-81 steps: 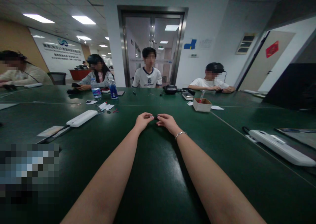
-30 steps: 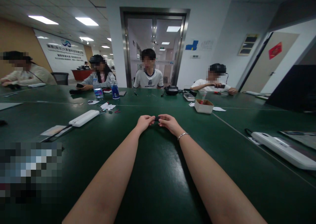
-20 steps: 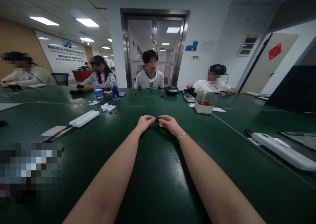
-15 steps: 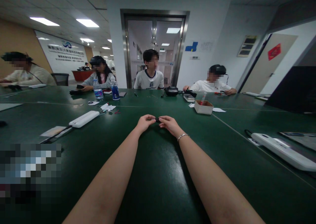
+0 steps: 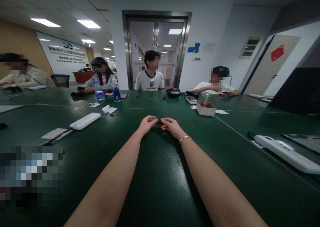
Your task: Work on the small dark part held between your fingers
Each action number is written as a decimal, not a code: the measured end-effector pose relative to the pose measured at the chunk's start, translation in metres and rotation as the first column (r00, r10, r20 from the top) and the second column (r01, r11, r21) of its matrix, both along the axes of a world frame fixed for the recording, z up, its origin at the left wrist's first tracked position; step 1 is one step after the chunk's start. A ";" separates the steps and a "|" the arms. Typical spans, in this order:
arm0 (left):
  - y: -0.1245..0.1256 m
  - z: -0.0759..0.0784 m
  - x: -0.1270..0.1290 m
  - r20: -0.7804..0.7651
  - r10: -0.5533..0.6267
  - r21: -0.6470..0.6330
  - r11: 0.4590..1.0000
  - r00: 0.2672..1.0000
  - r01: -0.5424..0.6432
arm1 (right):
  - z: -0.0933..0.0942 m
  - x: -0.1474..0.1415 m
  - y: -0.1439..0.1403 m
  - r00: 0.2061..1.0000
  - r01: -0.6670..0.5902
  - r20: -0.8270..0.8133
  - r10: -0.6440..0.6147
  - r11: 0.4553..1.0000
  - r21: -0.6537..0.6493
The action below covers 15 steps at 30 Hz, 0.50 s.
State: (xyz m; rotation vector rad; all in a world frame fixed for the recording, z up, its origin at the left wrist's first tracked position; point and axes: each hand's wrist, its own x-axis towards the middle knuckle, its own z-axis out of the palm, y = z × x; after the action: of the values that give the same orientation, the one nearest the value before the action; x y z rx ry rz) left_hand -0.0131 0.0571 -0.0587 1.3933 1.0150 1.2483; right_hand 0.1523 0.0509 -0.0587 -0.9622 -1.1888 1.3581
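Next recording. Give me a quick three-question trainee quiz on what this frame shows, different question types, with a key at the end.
1. True or false: the left hand and the right hand meet on one small dark object above the green table.
2. Which wrist wears the bracelet? A) left B) right C) both
3. Fill in: the long white device lies on the person's ____ side, and the open cardboard box on the other.

Key
1. True. Both hands pinch it between their fingertips; what it is cannot be made out.
2. B.
3. Left.
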 end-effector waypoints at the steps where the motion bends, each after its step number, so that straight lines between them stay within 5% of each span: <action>1: 0.000 0.001 0.001 -0.010 -0.002 -0.034 0.999 1.000 0.001 | 0.000 0.000 0.000 1.000 0.000 -0.003 0.000 1.000 0.003; 15: 0.000 0.001 0.004 -0.223 0.012 0.005 1.000 0.975 -0.011 | 0.001 -0.001 -0.001 1.000 -0.003 0.016 0.003 1.000 0.006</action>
State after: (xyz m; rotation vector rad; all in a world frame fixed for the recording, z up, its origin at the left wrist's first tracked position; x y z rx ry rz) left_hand -0.0092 0.0572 -0.0581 1.5581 1.1741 1.1196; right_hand 0.1517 0.0501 -0.0579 -0.9695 -1.2063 1.3511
